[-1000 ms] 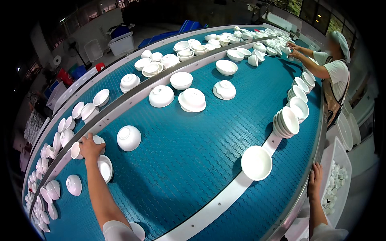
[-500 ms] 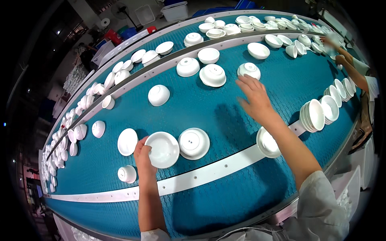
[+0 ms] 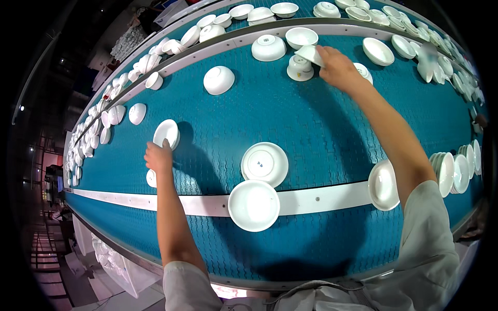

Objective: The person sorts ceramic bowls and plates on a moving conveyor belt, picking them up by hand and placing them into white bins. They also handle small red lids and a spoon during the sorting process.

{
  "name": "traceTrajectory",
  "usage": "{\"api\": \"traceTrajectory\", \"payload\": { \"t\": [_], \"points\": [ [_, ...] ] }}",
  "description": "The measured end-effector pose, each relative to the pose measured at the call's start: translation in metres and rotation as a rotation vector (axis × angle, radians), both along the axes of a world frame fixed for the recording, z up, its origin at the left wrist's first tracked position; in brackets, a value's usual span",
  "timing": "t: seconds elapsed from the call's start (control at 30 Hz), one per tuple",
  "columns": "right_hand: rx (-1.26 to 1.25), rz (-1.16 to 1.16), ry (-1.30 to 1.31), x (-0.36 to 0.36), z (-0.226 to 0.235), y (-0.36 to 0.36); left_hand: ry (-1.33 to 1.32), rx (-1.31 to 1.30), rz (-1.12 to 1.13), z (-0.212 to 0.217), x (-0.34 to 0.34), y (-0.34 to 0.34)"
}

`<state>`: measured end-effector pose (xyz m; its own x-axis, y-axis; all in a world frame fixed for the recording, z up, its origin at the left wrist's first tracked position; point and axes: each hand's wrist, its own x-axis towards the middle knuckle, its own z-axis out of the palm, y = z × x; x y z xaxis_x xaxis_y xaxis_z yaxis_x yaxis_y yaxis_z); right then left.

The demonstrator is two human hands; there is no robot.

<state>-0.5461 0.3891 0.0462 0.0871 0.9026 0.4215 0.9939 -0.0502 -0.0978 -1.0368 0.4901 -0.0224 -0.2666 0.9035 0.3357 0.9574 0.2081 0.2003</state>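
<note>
My left hand is closed on the near rim of a shallow white bowl, thumb over the edge. Just below that hand, a small white cup is partly covered. Farther out, my right hand grips a tilted white bowl by its side. Under this bowl stands a smaller upside-down bowl with a yellow mark; whether they touch I cannot tell. Between my arms, an upright white bowl lies on the white rail, against an upside-down bowl.
A teal conveyor belt is split by a white rail. An oval bowl lies beside my right forearm. Stacked bowls stand at the right. Many white bowls line the far lane. A blurred hand shows at the right edge.
My left hand has let go of the upright bowl, now on the rail, and taken the shallow bowl farther left. My right hand has taken hold of a bowl at the far side. The view has shifted.
</note>
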Motion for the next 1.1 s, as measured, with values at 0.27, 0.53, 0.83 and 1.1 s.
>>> {"api": "traceTrajectory", "payload": {
  "t": [0.27,0.53,0.83,1.1],
  "points": [
    [0.002,-0.323,0.835,-0.004,0.043,-0.215,-1.018,-0.208,-0.021,-0.042,-0.09,0.065],
    [0.103,-0.342,0.145,-0.049,0.01,-0.301,-0.974,0.041,-0.375,0.003,-0.089,-0.022],
    [-0.418,0.076,0.707,-0.298,-0.021,-0.199,-1.12,-0.123,-0.681,0.051,-0.073,-0.123],
    [-0.373,-0.056,0.832,-0.331,0.024,-0.324,-1.205,-0.533,-1.172,0.12,0.097,-0.21]
  ]
}}
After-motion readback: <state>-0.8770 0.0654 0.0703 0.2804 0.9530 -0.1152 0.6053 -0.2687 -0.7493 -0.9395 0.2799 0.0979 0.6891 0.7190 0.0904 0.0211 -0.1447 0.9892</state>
